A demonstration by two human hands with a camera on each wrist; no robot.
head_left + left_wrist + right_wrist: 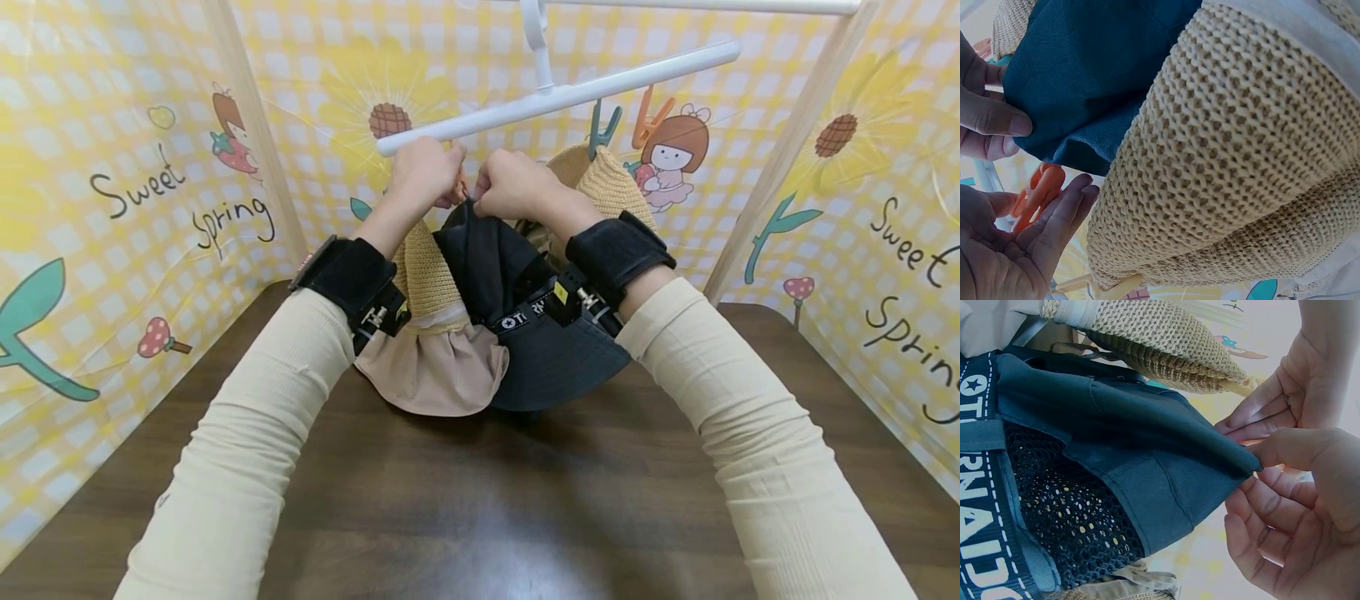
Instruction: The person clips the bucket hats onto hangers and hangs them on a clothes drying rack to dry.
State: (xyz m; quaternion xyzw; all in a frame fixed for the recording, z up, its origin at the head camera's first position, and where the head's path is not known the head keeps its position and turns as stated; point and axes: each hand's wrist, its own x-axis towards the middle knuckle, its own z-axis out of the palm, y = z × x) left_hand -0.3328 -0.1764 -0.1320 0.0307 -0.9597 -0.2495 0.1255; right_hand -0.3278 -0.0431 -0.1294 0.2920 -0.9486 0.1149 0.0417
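Note:
A dark bucket hat (487, 258) with mesh and a lettered band hangs from my right hand (517, 185), whose thumb and fingers pinch the tip of its crown (1235, 459). Just left of that tip, my left hand (423, 171) holds an orange clothespin (1040, 194) between thumb and fingers, below the hanger's left end. The clothespin is close to the crown's edge; whether it touches the fabric I cannot tell. Beside the dark hat hangs a straw hat (427, 275) with a pink brim, a yellow clip (1116, 287) at its top.
A white hanger (555, 98) slants from a white rod (712, 5) above. On its right side a green clothespin (602, 129) holds another straw hat (611, 179), with an orange clip (651, 117) beside it. Below lies a brown tabletop (480, 500), between patterned cloth walls and wooden posts.

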